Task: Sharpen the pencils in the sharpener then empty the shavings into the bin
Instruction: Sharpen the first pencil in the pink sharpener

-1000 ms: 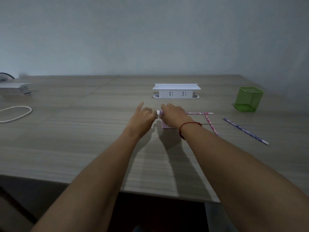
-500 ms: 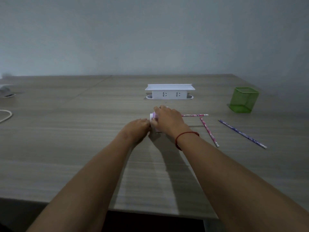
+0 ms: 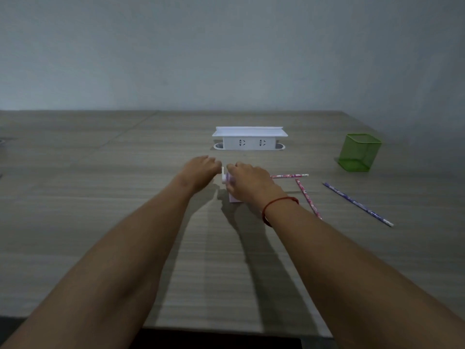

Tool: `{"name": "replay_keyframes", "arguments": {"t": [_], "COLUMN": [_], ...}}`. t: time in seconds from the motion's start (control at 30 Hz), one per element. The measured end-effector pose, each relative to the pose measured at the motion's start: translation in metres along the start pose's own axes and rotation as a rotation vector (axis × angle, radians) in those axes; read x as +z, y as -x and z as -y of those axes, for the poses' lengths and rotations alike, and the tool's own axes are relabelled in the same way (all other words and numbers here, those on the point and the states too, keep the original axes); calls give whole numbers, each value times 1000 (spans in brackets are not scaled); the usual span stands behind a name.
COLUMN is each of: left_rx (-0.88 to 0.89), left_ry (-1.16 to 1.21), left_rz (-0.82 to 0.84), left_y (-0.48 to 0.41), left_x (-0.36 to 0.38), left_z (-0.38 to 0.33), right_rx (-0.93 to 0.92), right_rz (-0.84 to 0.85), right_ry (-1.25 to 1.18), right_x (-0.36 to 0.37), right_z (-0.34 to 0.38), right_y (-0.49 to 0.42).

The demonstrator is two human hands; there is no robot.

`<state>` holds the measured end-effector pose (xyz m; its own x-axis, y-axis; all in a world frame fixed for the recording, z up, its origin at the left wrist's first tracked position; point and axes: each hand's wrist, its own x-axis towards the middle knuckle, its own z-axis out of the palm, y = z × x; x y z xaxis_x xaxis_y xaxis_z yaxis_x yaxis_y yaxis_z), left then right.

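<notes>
Pink sharpener (image 3: 233,198) sits mid-frame, clamped under the curled right hand (image 3: 249,183), while the left hand (image 3: 199,172), pinching the white crank (image 3: 223,176), has swung from low to high within half a second, so the inserted pencil (image 3: 289,175) is likely mid-grind

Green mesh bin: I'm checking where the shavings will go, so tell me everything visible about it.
The green mesh bin is a square container, see-through, apparently fine metal mesh, open at the top and seemingly empty. It stands upright on the wooden table at far right, beyond the blue pencil; nothing else touches it.
</notes>
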<state>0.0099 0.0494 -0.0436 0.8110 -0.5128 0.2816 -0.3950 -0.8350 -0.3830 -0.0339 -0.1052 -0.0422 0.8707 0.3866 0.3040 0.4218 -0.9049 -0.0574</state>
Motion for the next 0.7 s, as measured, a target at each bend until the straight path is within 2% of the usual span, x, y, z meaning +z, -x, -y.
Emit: {"name": "replay_keyframes", "arguments": {"t": [0.13, 0.43, 0.7], "left_rx": [34, -32, 3], "left_ry": [-37, -15, -28], "left_rz": [-82, -254, -302], "left_y": [0, 33, 63], "left_x": [-19, -32, -33], "left_z": [3, -17, -39], "right_rx": [35, 56, 39], "right_rz": [24, 62, 54], "right_ry": [38, 94, 98], "right_x": [-3, -12, -6], "right_z": [4, 11, 9], "right_y": [-3, -4, -5]}}
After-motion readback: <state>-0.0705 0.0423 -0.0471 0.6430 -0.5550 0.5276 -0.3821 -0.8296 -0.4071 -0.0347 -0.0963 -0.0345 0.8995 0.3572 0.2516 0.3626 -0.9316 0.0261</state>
